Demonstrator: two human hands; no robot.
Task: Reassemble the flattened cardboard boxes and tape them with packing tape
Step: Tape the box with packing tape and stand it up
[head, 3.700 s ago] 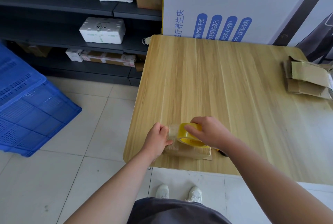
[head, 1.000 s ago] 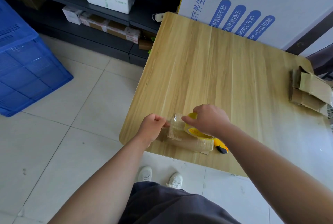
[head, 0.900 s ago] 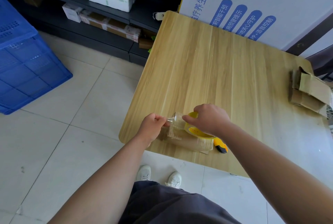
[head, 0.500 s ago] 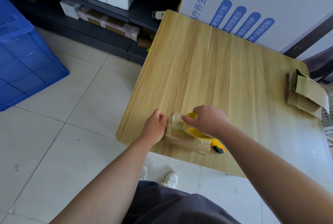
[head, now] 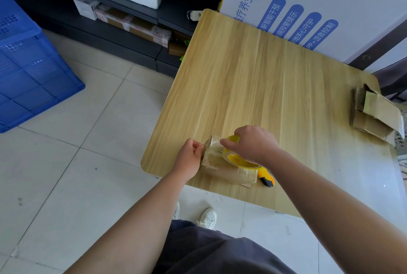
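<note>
Left hand (head: 189, 157): pinches tape end at box (head: 226, 171) | Right hand (head: 253, 143): grips tape roll (head: 231, 157) | Box rests on table (head: 275, 88)

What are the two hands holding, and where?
Right hand grips the yellow-cored roll of clear packing tape by its rim; left hand pinches the tape's pulled-out end against the brown cardboard box.
</note>
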